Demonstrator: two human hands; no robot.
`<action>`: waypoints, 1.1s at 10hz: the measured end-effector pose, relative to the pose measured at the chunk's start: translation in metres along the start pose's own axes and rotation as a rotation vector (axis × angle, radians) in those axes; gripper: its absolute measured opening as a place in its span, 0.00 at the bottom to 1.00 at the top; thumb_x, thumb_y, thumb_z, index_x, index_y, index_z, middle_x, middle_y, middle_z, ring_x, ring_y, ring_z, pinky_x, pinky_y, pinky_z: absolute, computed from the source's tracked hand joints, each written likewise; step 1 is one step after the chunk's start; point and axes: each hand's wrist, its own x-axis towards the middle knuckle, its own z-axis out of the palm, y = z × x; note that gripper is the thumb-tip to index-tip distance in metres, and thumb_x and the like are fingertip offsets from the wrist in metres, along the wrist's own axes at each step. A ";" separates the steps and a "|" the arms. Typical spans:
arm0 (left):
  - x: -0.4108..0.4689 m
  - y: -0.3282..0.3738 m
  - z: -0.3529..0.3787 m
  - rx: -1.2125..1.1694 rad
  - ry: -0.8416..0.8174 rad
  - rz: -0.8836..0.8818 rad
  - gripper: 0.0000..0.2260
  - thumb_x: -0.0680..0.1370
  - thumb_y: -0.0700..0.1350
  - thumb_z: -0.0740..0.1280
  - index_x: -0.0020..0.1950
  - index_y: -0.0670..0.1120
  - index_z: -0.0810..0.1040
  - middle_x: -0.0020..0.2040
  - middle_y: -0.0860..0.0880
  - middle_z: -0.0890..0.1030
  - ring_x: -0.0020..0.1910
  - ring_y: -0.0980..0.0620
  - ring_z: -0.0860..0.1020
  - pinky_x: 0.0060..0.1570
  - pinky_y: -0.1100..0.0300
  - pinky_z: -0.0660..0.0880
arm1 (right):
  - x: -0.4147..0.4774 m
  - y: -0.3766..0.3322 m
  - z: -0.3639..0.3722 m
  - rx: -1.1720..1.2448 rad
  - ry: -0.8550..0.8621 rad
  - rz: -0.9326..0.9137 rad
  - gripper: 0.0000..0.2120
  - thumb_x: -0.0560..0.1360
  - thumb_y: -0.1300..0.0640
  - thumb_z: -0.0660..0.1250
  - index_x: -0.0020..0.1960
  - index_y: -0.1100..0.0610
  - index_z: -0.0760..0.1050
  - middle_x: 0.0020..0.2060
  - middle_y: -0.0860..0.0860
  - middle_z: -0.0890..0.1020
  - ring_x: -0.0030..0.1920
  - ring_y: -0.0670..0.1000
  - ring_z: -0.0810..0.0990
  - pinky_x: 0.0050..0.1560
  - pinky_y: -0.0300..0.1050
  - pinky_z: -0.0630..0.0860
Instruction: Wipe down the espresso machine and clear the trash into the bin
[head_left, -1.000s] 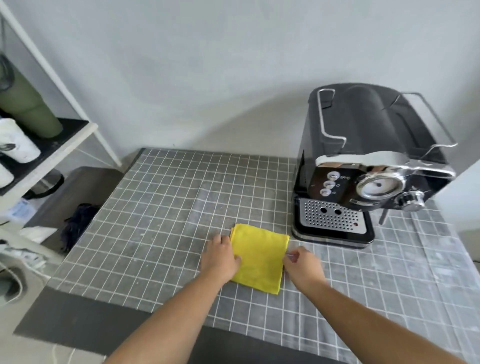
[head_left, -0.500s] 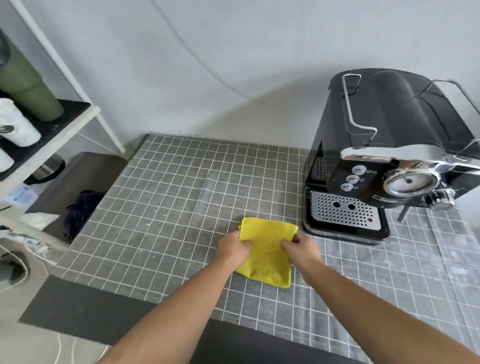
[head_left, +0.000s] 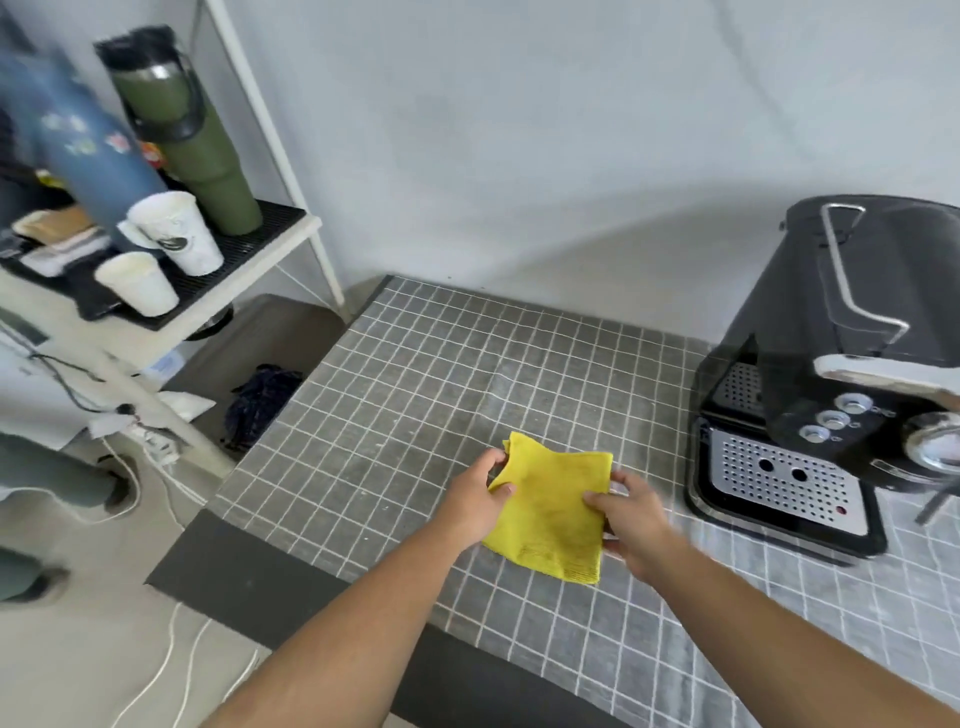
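White shelf unit (head_left: 249, 270): far left, off the table; carries a green tumbler (head_left: 192, 140), a blue bottle (head_left: 88, 140) (blurred) and two white paper cups (head_left: 156, 254).
Table (head_left: 415, 395): grey covering with a white grid, bare at left and centre.
Left hand (head_left: 475, 501): at the cloth's left edge, thumb on top, fingers curled under; pinched on the fabric.
Yellow cloth (head_left: 553, 506): folded, held between both hands near the table's front edge, its far left corner raised; whether the lower edge touches the table cannot be told.
Right hand (head_left: 631, 514): at the cloth's right edge, thumb on top, clamped on the fabric.
Espresso machine (head_left: 841, 374): black and chrome, right of the cloth, near but apart; perforated drip tray (head_left: 784, 483) faces the hands.
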 end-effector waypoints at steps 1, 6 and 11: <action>-0.004 -0.020 -0.042 0.031 0.064 -0.018 0.14 0.79 0.45 0.63 0.65 0.48 0.70 0.60 0.50 0.77 0.58 0.47 0.75 0.52 0.58 0.70 | -0.002 -0.007 0.046 -0.058 -0.108 -0.039 0.19 0.76 0.66 0.65 0.64 0.53 0.69 0.51 0.56 0.81 0.42 0.54 0.82 0.37 0.50 0.79; -0.039 -0.164 -0.216 0.155 0.255 -0.232 0.09 0.79 0.46 0.63 0.58 0.47 0.71 0.49 0.51 0.75 0.52 0.49 0.74 0.48 0.57 0.69 | -0.025 0.032 0.257 -0.281 -0.457 0.035 0.18 0.76 0.69 0.64 0.60 0.56 0.65 0.58 0.56 0.74 0.45 0.57 0.82 0.39 0.60 0.82; -0.038 -0.173 -0.192 0.596 0.444 -0.200 0.16 0.77 0.45 0.62 0.64 0.50 0.67 0.62 0.49 0.70 0.61 0.48 0.70 0.58 0.54 0.70 | -0.017 0.041 0.248 -0.928 -0.261 -0.325 0.15 0.74 0.56 0.67 0.38 0.52 0.60 0.31 0.52 0.77 0.27 0.50 0.77 0.26 0.39 0.68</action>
